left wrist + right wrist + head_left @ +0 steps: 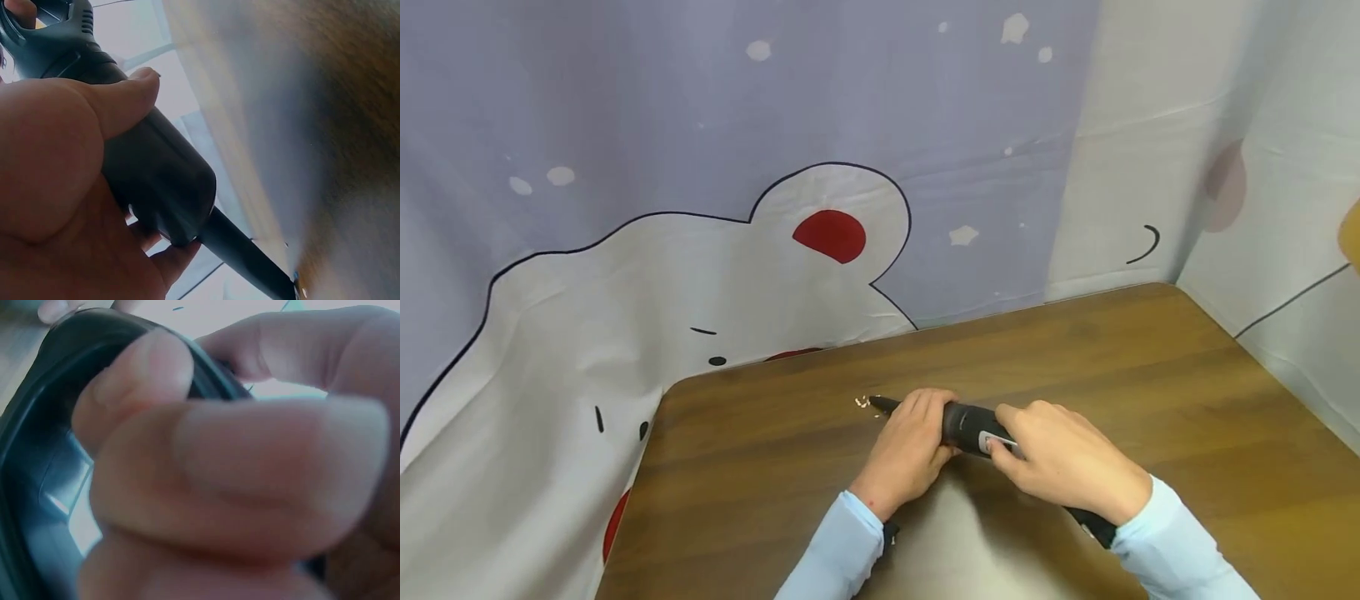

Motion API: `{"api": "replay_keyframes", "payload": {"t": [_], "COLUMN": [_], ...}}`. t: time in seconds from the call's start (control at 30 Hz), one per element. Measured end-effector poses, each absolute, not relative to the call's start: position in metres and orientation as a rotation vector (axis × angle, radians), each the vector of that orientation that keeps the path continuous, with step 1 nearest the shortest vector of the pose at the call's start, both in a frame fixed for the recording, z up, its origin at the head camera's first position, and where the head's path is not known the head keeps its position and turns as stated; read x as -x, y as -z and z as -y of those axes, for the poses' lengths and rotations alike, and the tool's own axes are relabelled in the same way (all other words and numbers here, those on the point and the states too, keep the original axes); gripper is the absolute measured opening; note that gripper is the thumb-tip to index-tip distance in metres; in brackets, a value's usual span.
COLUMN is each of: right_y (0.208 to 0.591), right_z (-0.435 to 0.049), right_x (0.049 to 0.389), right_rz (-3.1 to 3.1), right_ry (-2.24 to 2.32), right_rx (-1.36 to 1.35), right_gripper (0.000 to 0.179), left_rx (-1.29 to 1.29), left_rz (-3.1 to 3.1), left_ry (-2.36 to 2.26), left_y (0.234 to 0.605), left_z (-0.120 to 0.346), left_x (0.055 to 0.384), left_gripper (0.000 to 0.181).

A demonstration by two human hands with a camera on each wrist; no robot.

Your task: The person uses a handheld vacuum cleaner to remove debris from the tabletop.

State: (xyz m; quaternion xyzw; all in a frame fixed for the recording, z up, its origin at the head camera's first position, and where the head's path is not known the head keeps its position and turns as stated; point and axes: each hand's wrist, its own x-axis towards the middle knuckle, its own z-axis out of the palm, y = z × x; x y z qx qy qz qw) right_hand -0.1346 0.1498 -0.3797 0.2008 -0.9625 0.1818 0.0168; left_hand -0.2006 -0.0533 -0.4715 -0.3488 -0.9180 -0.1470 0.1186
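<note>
A black handheld vacuum cleaner (967, 425) is held low over the wooden table, its narrow nozzle (883, 405) pointing left. The nozzle tip lies right at a small scatter of pale crumbs (862, 402). My left hand (908, 446) grips the front of the body; in the left wrist view, its thumb (128, 100) lies along one side and fingers reach round beneath. Around the rear handle curls my right hand (1067, 458), thumb beside a light grey panel. Its fingers (250, 481) pass through the handle loop (22, 431) in the right wrist view.
The brown wooden table (1075, 358) has rounded far corners. A printed curtain (700, 125) hangs right behind its far edge, and more pale cloth (1300, 333) hangs along the right. A pale bright patch (955, 542) shows on the tabletop between the forearms.
</note>
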Motion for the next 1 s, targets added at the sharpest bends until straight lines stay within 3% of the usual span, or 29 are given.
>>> {"api": "replay_keyframes", "payload": {"t": [0.37, 0.67, 1.0], "right_y": [0.384, 0.402, 0.444], "right_z": [-0.155, -0.166, -0.160], "right_x": [0.156, 0.188, 0.230], "right_rz": [3.033, 2.890, 2.797], "right_ry": [-0.513, -0.809, -1.113], "right_rx": [-0.669, -0.722, -0.653], "right_gripper": [0.039, 0.043, 0.035], "left_rx": [1.023, 0.991, 0.893], "left_rz": [2.701, 2.756, 2.874], "left_ry": [0.508, 0.626, 0.662], "left_y": [0.478, 0.478, 0.484], "left_z": [0.068, 0.083, 0.111], "left_x": [0.208, 0.215, 0.230], "left_gripper": [0.068, 0.066, 0.062]}}
